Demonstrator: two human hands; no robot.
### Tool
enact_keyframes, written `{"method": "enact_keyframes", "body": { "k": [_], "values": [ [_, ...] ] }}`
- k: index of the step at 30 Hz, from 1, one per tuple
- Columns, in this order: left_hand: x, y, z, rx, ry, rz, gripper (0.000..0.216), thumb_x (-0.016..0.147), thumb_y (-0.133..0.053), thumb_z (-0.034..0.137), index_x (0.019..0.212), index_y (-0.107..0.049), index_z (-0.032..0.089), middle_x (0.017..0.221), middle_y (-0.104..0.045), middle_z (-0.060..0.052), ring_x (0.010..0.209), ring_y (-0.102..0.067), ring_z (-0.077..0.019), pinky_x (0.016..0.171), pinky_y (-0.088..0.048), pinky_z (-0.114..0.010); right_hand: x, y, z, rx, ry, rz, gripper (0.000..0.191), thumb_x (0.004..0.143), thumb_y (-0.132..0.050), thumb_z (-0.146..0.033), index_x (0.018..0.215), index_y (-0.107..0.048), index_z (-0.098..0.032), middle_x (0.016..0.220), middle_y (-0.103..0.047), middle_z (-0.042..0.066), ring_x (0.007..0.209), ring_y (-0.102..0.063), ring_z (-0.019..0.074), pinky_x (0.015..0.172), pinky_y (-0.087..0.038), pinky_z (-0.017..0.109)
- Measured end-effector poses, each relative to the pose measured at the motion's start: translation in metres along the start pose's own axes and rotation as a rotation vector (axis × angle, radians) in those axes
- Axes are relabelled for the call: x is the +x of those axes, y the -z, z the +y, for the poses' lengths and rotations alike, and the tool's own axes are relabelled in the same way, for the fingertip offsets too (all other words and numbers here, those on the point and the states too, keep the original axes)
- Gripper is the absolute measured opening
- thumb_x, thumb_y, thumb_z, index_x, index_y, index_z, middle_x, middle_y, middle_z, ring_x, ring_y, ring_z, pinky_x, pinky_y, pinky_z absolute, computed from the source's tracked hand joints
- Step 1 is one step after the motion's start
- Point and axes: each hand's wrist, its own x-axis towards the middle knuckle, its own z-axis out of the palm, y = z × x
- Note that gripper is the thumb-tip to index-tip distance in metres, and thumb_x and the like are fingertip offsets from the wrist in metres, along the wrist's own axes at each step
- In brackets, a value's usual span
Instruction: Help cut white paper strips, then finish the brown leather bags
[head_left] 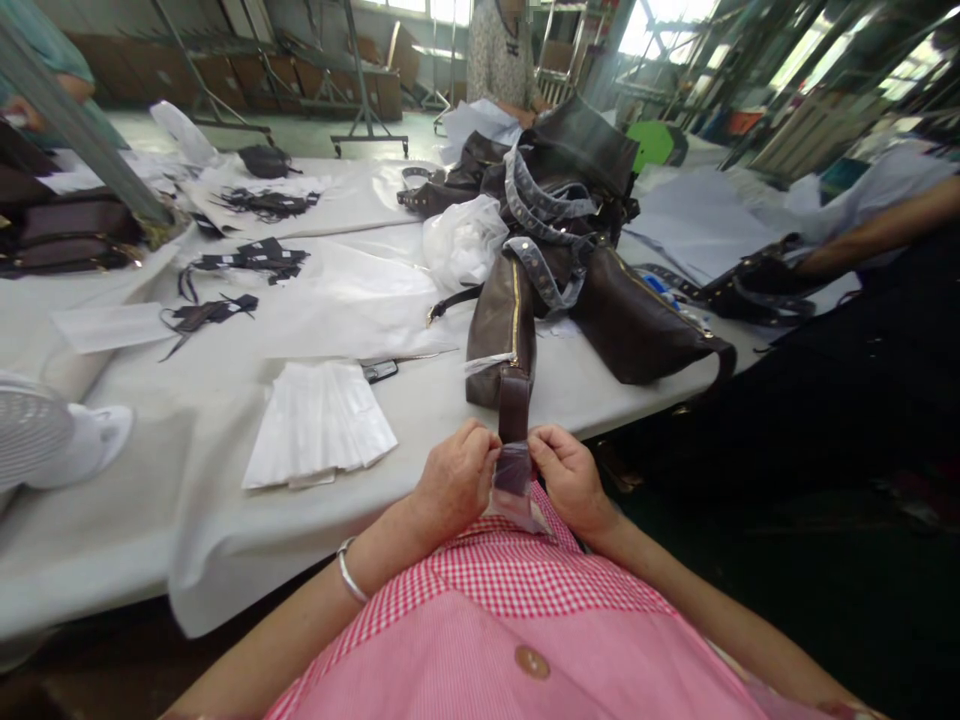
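Observation:
A dark brown leather handbag [487, 315] with a gold zipper lies at the table's front edge, its strap [514, 405] pointing toward me. Clear plastic film [513, 468] covers the strap's near end. On its left side, my left hand [459, 470] pinches the film's edge. My right hand [571, 478] is closed at the opposite edge, fingers curled beside the strap. Left of the bag sits a fanned stack of white sleeves [319, 425], with a small dark metal tool [380, 371] behind it.
More brown bags [645, 320] with film-wrapped studded straps [540, 190] pile up behind and right. A co-worker's arm [877, 232] reaches in from the right. Bunches of black straps [255, 258] lie to the left, and a white fan [45, 430] stands at the left edge.

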Motion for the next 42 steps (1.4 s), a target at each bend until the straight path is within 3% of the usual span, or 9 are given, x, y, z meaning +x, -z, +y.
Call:
{"method": "enact_keyframes", "body": {
  "k": [7,13,21,25,29,31,34,38,42],
  "values": [
    [-0.002,-0.002,-0.002,-0.006,-0.038,0.017,0.012,0.094,-0.039,0.014,0.090,-0.048,0.019,0.088,-0.053,-0.006,0.077,-0.053,-0.0168,0.069,-0.049,-0.030,0.010,0.005,-0.005,0.111,-0.049,-0.137,0.029,0.090,-0.055,-0.049,0.085,-0.057,-0.020,0.067,-0.051,-0.004,0.060,-0.045,0.0114,0.057,-0.039,0.023],
    [-0.001,-0.005,-0.009,0.173,-0.171,-0.023,0.012,0.092,-0.040,0.010,0.092,-0.049,0.018,0.090,-0.054,-0.006,0.073,-0.053,-0.0163,0.063,-0.048,-0.028,0.029,0.004,-0.017,-0.105,0.002,-0.117,0.032,0.085,-0.061,-0.045,0.071,-0.059,-0.016,0.066,-0.051,-0.003,0.064,-0.045,0.0121,0.059,-0.038,0.024],
    [0.004,-0.008,-0.019,0.259,-0.276,0.022,0.011,0.095,-0.040,0.015,0.092,-0.051,0.017,0.090,-0.056,-0.007,0.073,-0.054,-0.0162,0.063,-0.048,-0.028,0.040,0.011,-0.019,-0.245,-0.067,-0.255,0.031,0.082,-0.059,-0.041,0.063,-0.056,-0.015,0.058,-0.046,-0.003,0.056,-0.041,0.0107,0.052,-0.033,0.023],
    [0.016,-0.005,-0.019,0.228,-0.349,0.033,0.009,0.095,-0.043,0.014,0.094,-0.051,0.017,0.092,-0.057,-0.007,0.074,-0.053,-0.0161,0.064,-0.048,-0.028,0.040,0.014,-0.013,-0.064,-0.114,-0.311,0.031,0.082,-0.062,-0.042,0.067,-0.059,-0.015,0.058,-0.048,-0.004,0.054,-0.042,0.0093,0.051,-0.035,0.023],
    [0.028,0.000,-0.020,-0.013,-0.251,0.032,0.008,0.094,-0.043,0.013,0.093,-0.049,0.018,0.094,-0.055,-0.008,0.081,-0.053,-0.0163,0.070,-0.048,-0.029,0.035,0.024,0.005,0.315,-0.098,-0.382,0.028,0.081,-0.068,-0.042,0.092,-0.067,-0.016,0.074,-0.061,-0.001,0.065,-0.055,0.0116,0.064,-0.046,0.025],
    [0.031,0.000,-0.022,-0.146,-0.188,0.025,0.009,0.094,-0.043,0.013,0.090,-0.049,0.019,0.091,-0.054,-0.006,0.083,-0.052,-0.0163,0.074,-0.047,-0.030,0.032,0.030,0.010,0.365,-0.058,-0.452,0.030,0.080,-0.070,-0.039,0.101,-0.069,-0.017,0.086,-0.066,0.002,0.078,-0.060,0.0149,0.074,-0.049,0.030],
    [0.030,-0.004,-0.023,-0.257,-0.118,-0.002,0.011,0.095,-0.043,0.015,0.086,-0.049,0.019,0.086,-0.053,-0.004,0.080,-0.051,-0.0157,0.074,-0.046,-0.031,0.031,0.039,0.010,0.213,0.089,-0.423,0.022,0.079,-0.073,-0.032,0.095,-0.073,-0.017,0.090,-0.065,0.004,0.084,-0.060,0.0160,0.077,-0.049,0.029],
    [0.029,-0.011,-0.019,-0.390,0.054,-0.027,0.013,0.095,-0.046,0.021,0.085,-0.053,0.018,0.080,-0.055,-0.002,0.075,-0.052,-0.0142,0.071,-0.045,-0.030,0.031,0.044,0.002,0.025,0.278,-0.262,0.010,0.080,-0.073,-0.028,0.080,-0.075,-0.018,0.076,-0.062,0.002,0.071,-0.057,0.0130,0.066,-0.047,0.025],
    [0.033,-0.013,-0.011,-0.696,0.328,-0.047,0.020,0.093,-0.052,0.034,0.103,-0.057,0.017,0.081,-0.061,-0.002,0.071,-0.058,-0.0134,0.067,-0.048,-0.028,0.029,0.043,-0.001,-0.038,0.337,-0.220,0.013,0.084,-0.068,-0.030,0.080,-0.074,-0.019,0.077,-0.063,0.003,0.070,-0.059,0.0137,0.066,-0.050,0.027]
  ]
}}
